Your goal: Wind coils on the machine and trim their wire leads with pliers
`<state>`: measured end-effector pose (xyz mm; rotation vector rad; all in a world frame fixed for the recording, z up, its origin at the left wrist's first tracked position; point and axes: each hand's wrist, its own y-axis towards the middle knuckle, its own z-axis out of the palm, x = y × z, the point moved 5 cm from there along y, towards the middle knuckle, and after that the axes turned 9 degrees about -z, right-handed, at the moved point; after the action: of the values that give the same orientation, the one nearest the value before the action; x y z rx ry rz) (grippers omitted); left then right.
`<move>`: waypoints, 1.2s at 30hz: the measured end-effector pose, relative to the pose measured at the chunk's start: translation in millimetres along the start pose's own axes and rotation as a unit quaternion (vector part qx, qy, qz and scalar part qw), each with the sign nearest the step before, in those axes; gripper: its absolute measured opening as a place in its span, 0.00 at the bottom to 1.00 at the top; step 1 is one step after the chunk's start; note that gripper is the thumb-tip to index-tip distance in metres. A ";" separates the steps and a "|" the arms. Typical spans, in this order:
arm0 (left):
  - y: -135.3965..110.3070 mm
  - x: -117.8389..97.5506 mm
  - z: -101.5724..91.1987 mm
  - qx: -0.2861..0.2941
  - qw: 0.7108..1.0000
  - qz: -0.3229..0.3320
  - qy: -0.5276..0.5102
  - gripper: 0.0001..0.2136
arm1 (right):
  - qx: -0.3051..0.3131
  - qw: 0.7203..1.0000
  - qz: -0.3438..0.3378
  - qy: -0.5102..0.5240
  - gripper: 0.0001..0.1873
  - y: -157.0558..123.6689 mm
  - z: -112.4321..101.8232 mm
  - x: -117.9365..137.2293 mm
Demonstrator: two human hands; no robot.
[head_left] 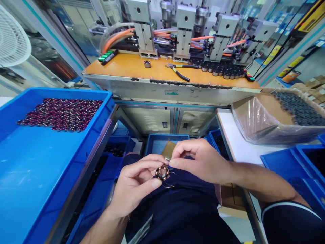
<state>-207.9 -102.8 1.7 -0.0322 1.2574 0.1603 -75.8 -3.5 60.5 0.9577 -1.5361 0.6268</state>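
Observation:
A small round motor stator (162,173) with copper windings and a dark rim is held over the person's lap. Several thin loose copper wires stick out from its sides. My left hand (138,183) grips it between thumb and fingers, its open ring facing up. Just above its upper edge, the thumb and forefinger of my right hand (196,159) are pinched together, close to the left fingertips. What lies in that pinch is too small to make out.
Cutting pliers (180,70), a single stator (147,64) and rows of dark stators (220,69) lie on the orange machine bench (114,67). Left stands a blue tray (30,149) with many stators; right, a plastic-lined carton (266,118) holds dark parts. A fan (12,37) is at far left.

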 end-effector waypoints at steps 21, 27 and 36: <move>8.8 2.7 3.4 0.036 0.999 -0.013 -0.035 0.17 | 0.069 0.996 -0.047 -0.043 0.06 -6.3 5.6 11.0; 6.8 -0.8 2.8 0.035 0.999 0.010 -0.016 0.15 | 0.077 0.996 -0.017 -0.039 0.06 -7.7 6.5 11.4; 7.3 0.4 13.8 0.075 0.986 -0.055 -0.137 0.14 | 0.084 0.888 -0.358 -0.278 0.07 -10.3 -5.1 28.6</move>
<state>-195.8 -94.0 6.1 0.0484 0.9866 -0.0259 -64.5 -11.2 88.1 1.8307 -1.4571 -0.0685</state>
